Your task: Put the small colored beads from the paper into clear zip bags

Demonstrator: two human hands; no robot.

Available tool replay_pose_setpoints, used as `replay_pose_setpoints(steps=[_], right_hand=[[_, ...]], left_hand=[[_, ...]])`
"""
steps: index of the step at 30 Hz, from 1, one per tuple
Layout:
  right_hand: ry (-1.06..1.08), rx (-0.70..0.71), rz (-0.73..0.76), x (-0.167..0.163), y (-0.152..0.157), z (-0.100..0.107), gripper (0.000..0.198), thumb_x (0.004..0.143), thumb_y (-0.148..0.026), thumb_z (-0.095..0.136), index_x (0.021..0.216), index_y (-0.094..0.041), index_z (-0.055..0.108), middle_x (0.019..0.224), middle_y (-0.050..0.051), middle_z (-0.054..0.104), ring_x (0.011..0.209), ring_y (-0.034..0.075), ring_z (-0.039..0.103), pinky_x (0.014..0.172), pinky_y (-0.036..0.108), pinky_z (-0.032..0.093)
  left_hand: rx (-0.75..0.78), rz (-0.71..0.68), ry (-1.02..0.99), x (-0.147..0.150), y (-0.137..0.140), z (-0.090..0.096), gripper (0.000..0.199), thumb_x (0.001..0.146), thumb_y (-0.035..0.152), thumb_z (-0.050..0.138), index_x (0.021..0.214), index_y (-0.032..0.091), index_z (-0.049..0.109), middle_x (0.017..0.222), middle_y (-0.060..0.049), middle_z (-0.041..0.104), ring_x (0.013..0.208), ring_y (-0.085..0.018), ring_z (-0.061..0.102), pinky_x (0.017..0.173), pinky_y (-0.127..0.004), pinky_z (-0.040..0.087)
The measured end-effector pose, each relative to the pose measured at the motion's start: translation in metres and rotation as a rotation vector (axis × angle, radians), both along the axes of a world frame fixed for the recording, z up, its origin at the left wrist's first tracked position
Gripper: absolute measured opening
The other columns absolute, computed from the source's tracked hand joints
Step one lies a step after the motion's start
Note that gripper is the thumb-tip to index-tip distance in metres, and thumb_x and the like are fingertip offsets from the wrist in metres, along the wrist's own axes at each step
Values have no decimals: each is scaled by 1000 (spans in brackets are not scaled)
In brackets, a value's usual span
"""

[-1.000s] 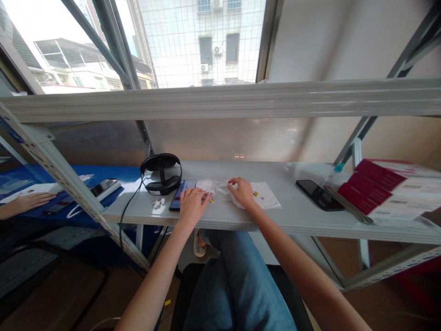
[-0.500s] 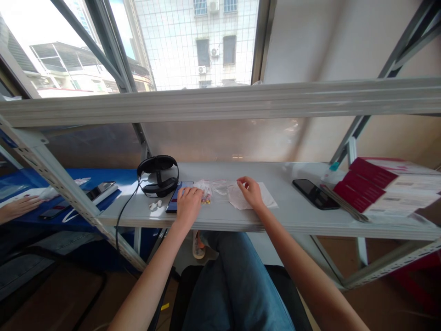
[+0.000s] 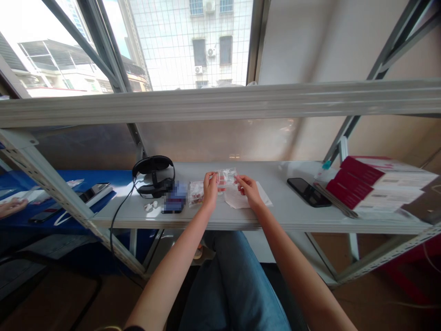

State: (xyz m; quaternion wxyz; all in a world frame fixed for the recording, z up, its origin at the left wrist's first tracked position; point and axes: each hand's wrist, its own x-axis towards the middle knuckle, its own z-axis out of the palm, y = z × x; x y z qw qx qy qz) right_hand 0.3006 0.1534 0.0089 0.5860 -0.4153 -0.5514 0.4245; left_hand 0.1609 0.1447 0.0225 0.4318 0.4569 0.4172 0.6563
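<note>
A small clear plastic bag (image 3: 226, 174) is held up between my two hands above the shelf. My left hand (image 3: 210, 191) pinches its left edge, and my right hand (image 3: 250, 191) grips the right edge. What lies inside the bag is too small to make out. Partly under my right hand is a white sheet of paper (image 3: 236, 198). Left of my left hand lies another clear bag (image 3: 196, 191) with small reddish pieces in it. Beside that bag is a phone (image 3: 174, 198) whose screen is blurred out.
A black headset (image 3: 154, 188) with a cable and white earbuds (image 3: 150, 206) stand at the left. To the right are a dark phone (image 3: 309, 192) and stacked red-and-white boxes (image 3: 375, 184). Another person's hand (image 3: 14, 208) is at the blue table (image 3: 119, 177). A beam (image 3: 220, 103) crosses above.
My left hand has left the phone and moved right to the clear bag, which is now raised between both hands. My right hand has closed on its edge. The view has shifted slightly.
</note>
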Motion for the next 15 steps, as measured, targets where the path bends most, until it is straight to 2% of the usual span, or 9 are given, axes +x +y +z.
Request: replay_pose_setpoints(steps=[3, 7, 9, 13, 15], right_hand=[[-39, 22, -76, 1, 5, -6, 38, 68, -54, 58, 74, -17, 60, 60, 0, 59, 43, 8, 39, 40, 22, 30], [-173, 99, -182, 2, 9, -13, 39, 72, -54, 53, 83, -17, 60, 62, 2, 62, 47, 11, 47, 44, 23, 36], [-270, 154, -233, 2, 9, -15, 38, 74, -52, 52, 85, -17, 61, 62, 2, 62, 51, 13, 50, 48, 24, 38], [-459, 249, -318, 1, 5, -16, 30, 75, -46, 53, 77, -19, 63, 67, 3, 64, 51, 12, 48, 54, 25, 39], [-514, 286, -318, 0, 2, -15, 28, 76, -45, 53, 75, -19, 63, 70, 3, 65, 52, 12, 49, 56, 26, 39]], left_hand=[[28, 3, -21, 12, 6, -7, 37, 80, 46, 48, 107, 23, 39, 86, -3, 59, 68, -13, 62, 48, -23, 51], [187, 81, 95, 16, 9, -19, 54, 76, 32, 59, 120, 28, 29, 99, -3, 56, 66, -10, 61, 52, -22, 52], [243, 139, 178, 15, 10, -24, 43, 77, 26, 57, 115, 26, 36, 104, -4, 54, 67, -9, 60, 53, -21, 52], [363, 244, 406, 11, 9, -25, 10, 75, 22, 58, 84, 17, 56, 96, -6, 55, 84, -14, 58, 63, -22, 51], [394, 229, 472, 11, 8, -24, 8, 74, 23, 60, 77, 16, 61, 96, -8, 55, 89, -16, 57, 63, -22, 50]])
